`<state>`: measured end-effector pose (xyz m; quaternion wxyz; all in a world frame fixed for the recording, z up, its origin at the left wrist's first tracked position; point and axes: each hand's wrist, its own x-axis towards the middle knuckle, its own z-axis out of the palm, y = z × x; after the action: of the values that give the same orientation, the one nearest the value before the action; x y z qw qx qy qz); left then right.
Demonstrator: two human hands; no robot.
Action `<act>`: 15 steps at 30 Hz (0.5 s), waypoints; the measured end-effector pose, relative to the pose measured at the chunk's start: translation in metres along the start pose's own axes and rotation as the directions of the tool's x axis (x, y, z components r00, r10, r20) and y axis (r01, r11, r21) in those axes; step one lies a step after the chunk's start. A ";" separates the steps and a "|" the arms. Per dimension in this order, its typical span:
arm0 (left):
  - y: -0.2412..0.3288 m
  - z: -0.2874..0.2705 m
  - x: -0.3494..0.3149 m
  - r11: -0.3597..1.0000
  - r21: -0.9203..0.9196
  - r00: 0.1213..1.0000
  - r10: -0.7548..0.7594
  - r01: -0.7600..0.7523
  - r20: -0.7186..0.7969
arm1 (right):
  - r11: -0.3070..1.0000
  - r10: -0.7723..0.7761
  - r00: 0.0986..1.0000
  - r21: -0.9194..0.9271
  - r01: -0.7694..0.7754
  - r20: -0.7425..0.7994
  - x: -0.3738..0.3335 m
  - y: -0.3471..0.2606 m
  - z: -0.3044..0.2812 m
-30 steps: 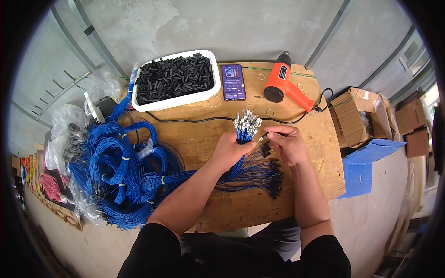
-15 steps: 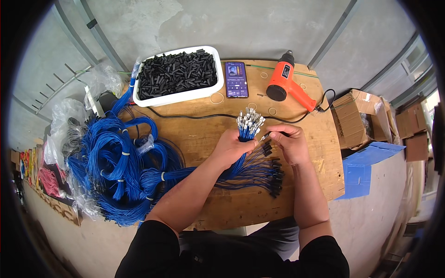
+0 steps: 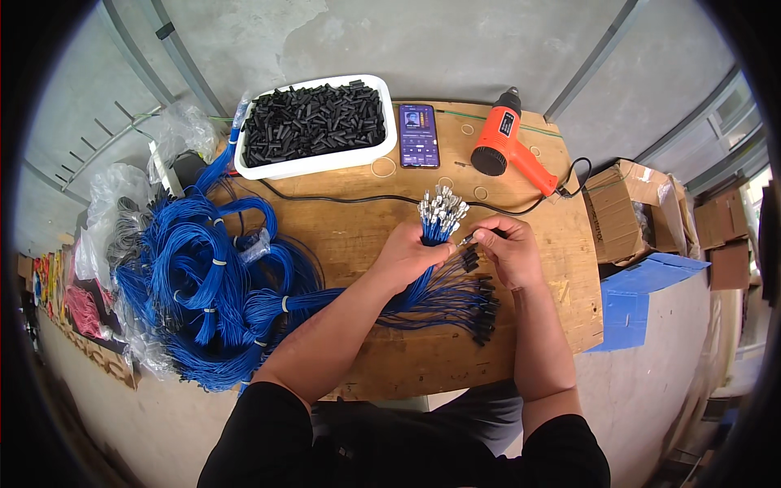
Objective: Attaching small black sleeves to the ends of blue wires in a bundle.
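Left hand (image 3: 413, 256) closed around a bundle of blue wires (image 3: 436, 234), held above the middle of the desk (image 3: 561, 317); silvery terminals (image 3: 443, 210) bunch upward out of the fist. Right hand (image 3: 512, 254) just beside it, thumb and fingers pinching a thin dark piece (image 3: 474, 238) with a silvery tip pointing at the bundle; too small to tell exactly what it is. Below the hands, wires fan out on the desk toward the right, ending in black sleeved ends (image 3: 486, 313). Left part of the desk: big heap of blue wire coils (image 3: 195, 276), tied with pale bands, clear plastic bags (image 3: 106, 211) beside it. Far side: white tray (image 3: 325, 167) full of short black tubes (image 3: 313, 126), phone (image 3: 418, 137) lying screen up next to it, then orange heat gun (image 3: 500, 138) on its side, nozzle toward the wall. Black cord (image 3: 358, 199) runs across the desk between tray and hands. Right of the desk: open cardboard box (image 3: 610, 213), with a blue panel (image 3: 622, 313) nearer the person.
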<state>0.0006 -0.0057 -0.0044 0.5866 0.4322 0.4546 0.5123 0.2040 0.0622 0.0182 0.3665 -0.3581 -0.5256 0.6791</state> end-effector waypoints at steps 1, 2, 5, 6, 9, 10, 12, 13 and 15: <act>0.000 0.000 0.000 1.000 0.010 1.000 0.006 -0.006 -0.001 | 1.000 0.003 1.000 0.010 -0.003 0.001 0.000 0.001 0.000; 0.001 0.000 0.000 1.000 0.011 1.000 0.006 -0.006 0.000 | 1.000 0.003 1.000 0.010 -0.003 0.001 0.001 0.001 0.000; 0.001 0.000 0.000 1.000 0.029 1.000 0.006 -0.006 -0.004 | 1.000 0.004 1.000 0.016 -0.004 0.012 0.001 0.002 -0.001; 0.000 0.000 0.000 1.000 0.024 1.000 0.003 -0.003 -0.003 | 1.000 0.008 1.000 0.016 -0.008 0.015 0.001 0.002 -0.001; 0.000 0.001 0.000 0.999 -0.034 1.000 -0.001 0.002 0.007 | 1.000 0.012 1.000 0.024 -0.013 0.018 0.001 0.001 -0.001; 0.000 0.001 0.000 0.996 -0.088 1.000 -0.002 0.004 0.016 | 0.999 0.013 1.000 0.032 -0.013 0.017 0.001 0.001 -0.001; 0.000 0.001 0.000 0.992 -0.126 1.000 -0.017 0.019 0.021 | 0.999 0.006 1.000 0.045 -0.007 0.011 0.001 0.002 -0.001; 0.001 0.001 0.000 0.986 -0.164 0.999 -0.031 0.035 0.026 | 0.998 0.001 1.000 0.057 -0.001 0.004 0.002 0.002 -0.001; -0.001 0.000 0.001 0.988 -0.150 0.999 -0.036 0.040 0.035 | 0.996 0.023 1.000 0.090 -0.024 0.015 0.002 0.001 -0.003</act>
<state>0.0006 -0.0048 -0.0061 0.6344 0.3862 0.4133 0.5269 0.2054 0.0648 0.0168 0.3704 -0.3427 -0.4928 0.7088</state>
